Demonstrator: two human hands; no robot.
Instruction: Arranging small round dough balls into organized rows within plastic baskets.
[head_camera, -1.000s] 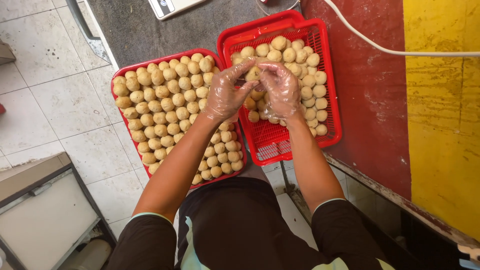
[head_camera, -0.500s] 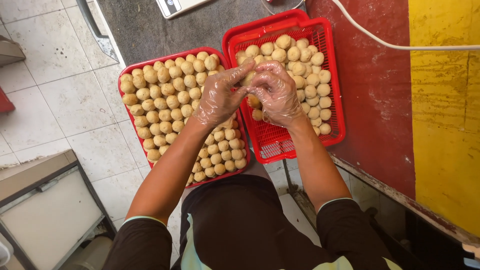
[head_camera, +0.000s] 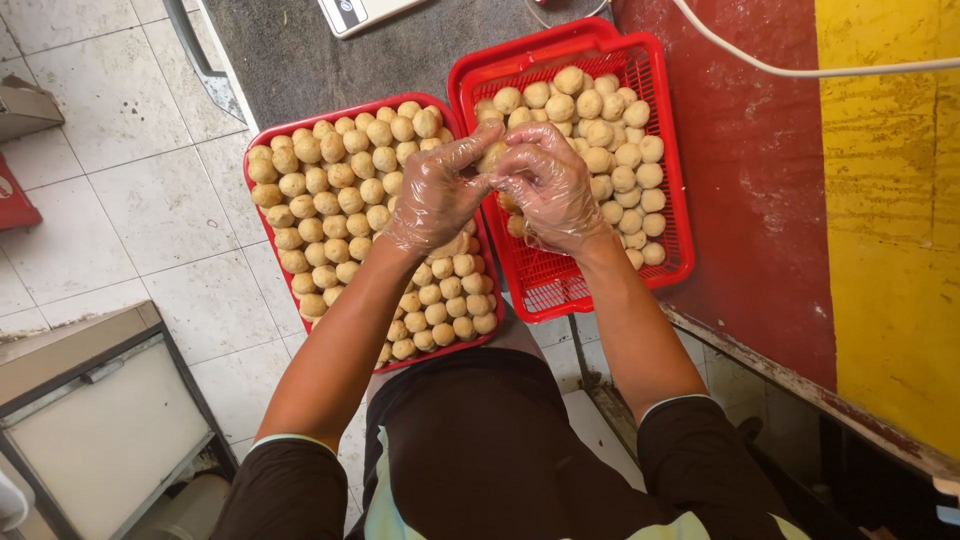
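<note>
Both my hands wear clear plastic gloves and meet above the gap between two red trays. My left hand (head_camera: 437, 192) and my right hand (head_camera: 548, 185) together pinch one pale dough ball (head_camera: 492, 158) between their fingertips. The left red tray (head_camera: 262, 228) is packed with several rows of round dough balls (head_camera: 330, 170). The right red basket (head_camera: 560, 285) has a mesh floor; balls (head_camera: 610, 125) fill its far half and its near part is bare.
A red and yellow table surface (head_camera: 800, 180) carries the right basket, with a white cable (head_camera: 800, 68) across it. A dark mat (head_camera: 290, 50) and a white device (head_camera: 355, 12) lie beyond the trays. A grey cabinet (head_camera: 90, 400) stands on the tiled floor at left.
The hands stay together over the trays, fingers shifting slightly around the dough ball. The view has shifted a little; the trays have not moved.
</note>
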